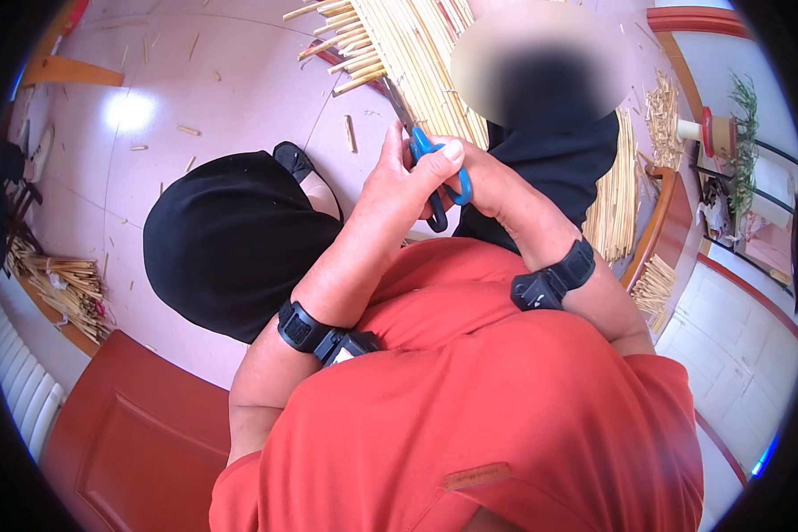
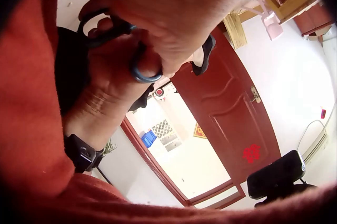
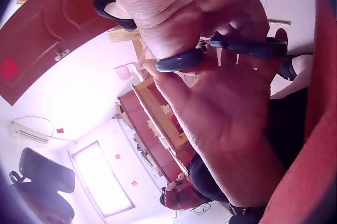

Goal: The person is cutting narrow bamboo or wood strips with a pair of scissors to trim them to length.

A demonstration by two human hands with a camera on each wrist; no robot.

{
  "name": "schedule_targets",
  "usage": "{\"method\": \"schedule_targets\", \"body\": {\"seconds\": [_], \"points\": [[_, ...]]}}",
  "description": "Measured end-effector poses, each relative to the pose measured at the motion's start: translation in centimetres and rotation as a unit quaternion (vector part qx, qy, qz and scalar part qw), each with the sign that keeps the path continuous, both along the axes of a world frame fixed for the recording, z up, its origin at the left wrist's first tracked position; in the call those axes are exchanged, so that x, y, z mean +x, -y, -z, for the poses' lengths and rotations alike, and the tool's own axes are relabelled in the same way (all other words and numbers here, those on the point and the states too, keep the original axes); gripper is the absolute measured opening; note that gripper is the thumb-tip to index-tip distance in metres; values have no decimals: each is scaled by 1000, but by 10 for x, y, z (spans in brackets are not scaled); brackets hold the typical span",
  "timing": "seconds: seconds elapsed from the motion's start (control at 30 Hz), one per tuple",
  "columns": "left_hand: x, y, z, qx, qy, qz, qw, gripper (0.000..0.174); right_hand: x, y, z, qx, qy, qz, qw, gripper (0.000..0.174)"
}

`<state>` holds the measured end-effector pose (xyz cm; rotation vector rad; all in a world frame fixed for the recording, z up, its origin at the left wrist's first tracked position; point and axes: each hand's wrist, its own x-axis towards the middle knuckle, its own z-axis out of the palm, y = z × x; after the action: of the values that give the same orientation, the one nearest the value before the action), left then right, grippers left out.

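Observation:
In the head view, my right hand (image 1: pixel 488 182) grips a pair of scissors (image 1: pixel 417 137) with blue and black handle loops, and the loops show round its digits in the left wrist view. The metal blades point at the edge of a mat of pale straw stalks (image 1: pixel 430 75). My left hand (image 1: pixel 403 182) lies against the scissors and the right hand, its index finger raised and its thumb stretched across the blue handle. Its palm faces the camera in the right wrist view, with the thumb spread. Some of its fingers are hidden behind the handles.
Cut stalk bits (image 1: pixel 349 133) lie scattered on the tiled floor. A straw bundle (image 1: pixel 71 288) sits at the left, and more stalks (image 1: pixel 612 199) lie at the right beside a wooden edge (image 1: pixel 661 226). A red panelled door (image 1: pixel 151 426) stands at lower left.

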<state>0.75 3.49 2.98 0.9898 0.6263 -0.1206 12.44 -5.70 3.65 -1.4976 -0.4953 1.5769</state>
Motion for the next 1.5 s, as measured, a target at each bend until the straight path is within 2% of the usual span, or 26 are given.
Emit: {"method": "schedule_targets", "body": {"seconds": [0.3, 0.5, 0.63, 0.7, 0.8, 0.9, 1.1, 1.17, 1.3, 1.37, 1.5], "points": [[5, -5, 3, 1, -5, -42, 999, 94, 3, -12, 1, -21, 20, 23, 999, 25], [7, -8, 1, 5, 6, -20, 1000, 87, 6, -9, 6, -12, 26, 8, 1000, 23], [7, -6, 1, 0, 18, -45, 999, 81, 5, -7, 15, -11, 53, 6, 999, 22], [7, -6, 2, -1, 28, -45, 999, 79, 3, -4, 30, 53, 93, 19, 994, 20], [8, -5, 3, 4, 44, -55, 997, 80, 0, -1, 35, 61, 126, 34, 990, 19], [6, -4, 1, 7, 36, -56, 998, 78, 1, 0, 27, 25, 91, 20, 995, 14], [1, 3, 0, -11, 23, -32, 999, 78, -2, 8, 23, 12, 76, -5, 997, 16], [1, 6, -3, -22, 20, -58, 998, 63, -4, 9, 17, 15, 75, 3, 997, 17], [2, 7, -3, -17, 40, -78, 996, 65, 0, 7, 8, 9, 49, -3, 999, 19], [1, 1, -4, 5, 25, -16, 1000, 88, -2, 2, 4, 24, 60, 2, 998, 20], [2, -1, 2, 17, 13, -32, 999, 91, 1, -5, 0, 25, 39, -4, 999, 20]]}}
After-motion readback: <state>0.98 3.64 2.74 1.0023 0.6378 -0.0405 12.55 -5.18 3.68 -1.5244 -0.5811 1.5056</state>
